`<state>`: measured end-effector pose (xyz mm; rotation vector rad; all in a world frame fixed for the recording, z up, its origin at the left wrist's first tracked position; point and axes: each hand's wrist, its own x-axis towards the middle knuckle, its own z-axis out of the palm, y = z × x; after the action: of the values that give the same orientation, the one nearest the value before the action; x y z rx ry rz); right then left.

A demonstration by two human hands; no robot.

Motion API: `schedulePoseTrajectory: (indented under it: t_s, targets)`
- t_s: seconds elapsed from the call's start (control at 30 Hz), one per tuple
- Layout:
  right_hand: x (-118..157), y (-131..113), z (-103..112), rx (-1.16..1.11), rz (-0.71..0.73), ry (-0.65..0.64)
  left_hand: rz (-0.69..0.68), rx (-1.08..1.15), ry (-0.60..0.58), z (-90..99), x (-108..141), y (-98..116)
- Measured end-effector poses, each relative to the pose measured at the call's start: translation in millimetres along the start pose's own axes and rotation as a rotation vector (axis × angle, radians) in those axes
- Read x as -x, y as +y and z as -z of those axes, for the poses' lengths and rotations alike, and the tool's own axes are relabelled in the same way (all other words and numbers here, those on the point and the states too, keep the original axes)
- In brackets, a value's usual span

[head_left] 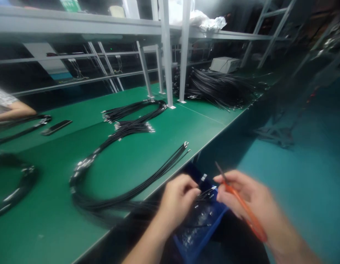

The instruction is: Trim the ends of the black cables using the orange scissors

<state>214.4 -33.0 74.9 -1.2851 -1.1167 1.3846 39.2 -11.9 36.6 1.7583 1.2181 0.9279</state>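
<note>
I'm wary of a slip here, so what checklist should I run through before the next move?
1. Right hand holding the slim orange-handled tool: ok.
2. Tool's dark tip clear of the left hand: ok, it points upward.
3. Number of thin dark strands at the left fingertips: cannot tell, too blurred.
4. Open blue container beneath the hands: ok.
5. Curved black cable bundle wholly on the green tabletop: not ok, part crosses its edge.
6. Co-worker's bare forearm clear of both hands: ok, far left.
</note>
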Motion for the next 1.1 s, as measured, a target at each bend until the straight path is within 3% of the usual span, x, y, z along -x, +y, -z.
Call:
schedulePoseTrajectory:
  t_s: [0.1, 0.17, 0.3, 0.43, 0.63, 0.77, 0.9, 1.0, 1.1]
  targets:
    - [-2.2, 5.5, -7.3, 0.118, 0.106, 0.165, -0.087, -0.306, -0.152, -15.3, 1.4, -5.1]
    - [-6.1, 10.8, -14.1, 0.233, 0.119, 0.168, -0.054, -0.526, -0.050, -6.4, 0.7, -10.1]
    - [-16.4, 22.4, -24.9, 0.417, 0.128, 0.094, 0.133, -0.766, 0.235, 43.2, -1.4, -27.7]
    - [-23.0, 33.3, -28.7, 0.445, 0.132, 0.079, 0.202, -0.852, 0.247, 75.1, 0.5, -50.3]
    - [-23.5, 34.9, -20.2, 0.323, 0.116, 0.124, 0.199, -0.776, 0.214, 80.5, 1.7, -58.7]
    - [-22.7, 30.8, -10.4, 0.145, 0.128, 0.206, 0.242, -0.602, 0.213, 98.5, -6.8, -46.7]
    - [-22.0, 26.4, -8.3, 0.010, 0.098, 0.241, 0.204, -0.336, 0.037, 103.7, -24.8, -15.1]
    - [-22.0, 25.4, -15.5, -0.104, 0.072, 0.208, 0.080, -0.058, -0.063, 80.0, -39.8, 20.0]
    - [-21.1, 27.1, -23.3, -0.227, 0.032, 0.147, -0.053, 0.014, -0.038, 43.3, -46.0, 48.5]
